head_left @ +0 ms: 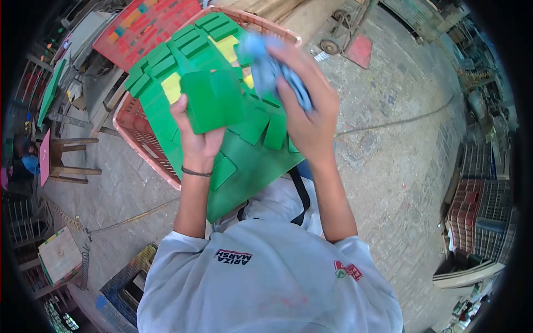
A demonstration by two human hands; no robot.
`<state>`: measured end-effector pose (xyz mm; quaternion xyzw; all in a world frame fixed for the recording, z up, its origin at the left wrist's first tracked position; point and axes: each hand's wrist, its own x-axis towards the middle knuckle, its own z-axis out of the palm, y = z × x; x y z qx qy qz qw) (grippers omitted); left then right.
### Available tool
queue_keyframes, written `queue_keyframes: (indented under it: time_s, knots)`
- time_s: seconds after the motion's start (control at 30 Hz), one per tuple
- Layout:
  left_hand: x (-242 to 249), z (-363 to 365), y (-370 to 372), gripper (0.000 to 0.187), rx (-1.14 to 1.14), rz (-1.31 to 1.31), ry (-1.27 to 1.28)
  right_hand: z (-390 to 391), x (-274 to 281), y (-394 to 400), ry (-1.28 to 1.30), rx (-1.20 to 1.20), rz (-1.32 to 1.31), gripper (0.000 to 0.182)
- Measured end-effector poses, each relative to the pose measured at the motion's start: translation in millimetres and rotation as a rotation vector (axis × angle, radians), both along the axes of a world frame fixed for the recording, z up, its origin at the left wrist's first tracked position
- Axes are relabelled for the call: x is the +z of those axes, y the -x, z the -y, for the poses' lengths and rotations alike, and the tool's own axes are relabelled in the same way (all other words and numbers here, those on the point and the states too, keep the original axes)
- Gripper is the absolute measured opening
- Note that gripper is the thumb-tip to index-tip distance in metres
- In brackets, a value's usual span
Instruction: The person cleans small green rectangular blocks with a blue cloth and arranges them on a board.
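A flat green square piece with rounded corners is held up in my left hand, thumb on its left edge and fingers beneath. Just to its right, my right hand grips a crumpled blue cloth, blurred at its upper end and apart from the piece. Under both hands lies a large green board on a pinkish crate. Rows of green pieces and a few yellow ones rest on the board.
Behind the crate stands a red panel. A wooden stool is at the left, stacked crates at the right. A wheeled cart stands at the top right. A cable crosses the floor.
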<state>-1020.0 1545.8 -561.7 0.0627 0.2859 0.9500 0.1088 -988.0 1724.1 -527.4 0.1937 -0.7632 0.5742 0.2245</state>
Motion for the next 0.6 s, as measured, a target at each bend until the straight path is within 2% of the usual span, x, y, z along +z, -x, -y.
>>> queue_keyframes:
  time_s: [0.03,0.07,0.1,0.13,0.2,0.27,0.33,0.37,0.43,0.47,0.53,0.6]
  knots:
    - [-8.5,-0.8,4.0,0.052,-0.013,0.001,-0.003,10.8,5.4,18.3,-0.085,-0.056,-0.157,0.055]
    - [-20.6,0.4,11.3,0.051,-0.182,-0.029,-0.226,21.2,7.9,27.8,-0.169,-0.112,-0.315,0.056]
    - [-29.3,2.4,16.9,0.05,-0.349,-0.06,-0.448,30.4,1.4,27.2,-0.168,-0.123,-0.318,0.056]
    - [-22.6,-1.0,13.2,0.05,-0.353,-0.06,-0.446,41.1,-13.0,22.9,-0.185,-0.12,-0.293,0.056]
    - [-1.3,-9.0,9.5,0.049,0.104,0.071,0.084,50.5,-27.6,13.4,-0.209,-0.083,-0.3,0.057]
    - [-16.9,6.1,16.6,0.049,0.144,0.057,0.103,48.6,-38.6,-18.5,-0.175,0.004,-0.103,0.043]
    - [-19.1,15.2,20.1,0.05,0.174,0.038,0.122,21.3,-43.6,-38.6,-0.184,0.27,0.131,0.043]
    - [-14.7,16.8,17.8,0.049,0.112,0.019,0.073,13.0,-36.9,-36.0,-0.182,0.276,0.131,0.043]
    - [-12.5,14.2,10.3,0.049,0.03,0.02,0.028,-0.8,-16.2,-27.4,-0.046,-0.061,0.047,0.053]
    - [-12.6,8.7,7.6,0.051,-0.045,-0.007,0.02,-0.9,-7.9,-13.6,-0.048,-0.074,0.056,0.053]
    - [-24.6,2.3,13.9,0.053,-0.137,-0.04,0.008,12.3,4.4,18.8,-0.174,-0.246,-0.305,0.051]
    - [-58.1,8.8,31.8,0.061,-0.389,-0.11,-0.679,45.7,-19.3,13.9,-0.178,-0.229,-0.276,0.049]
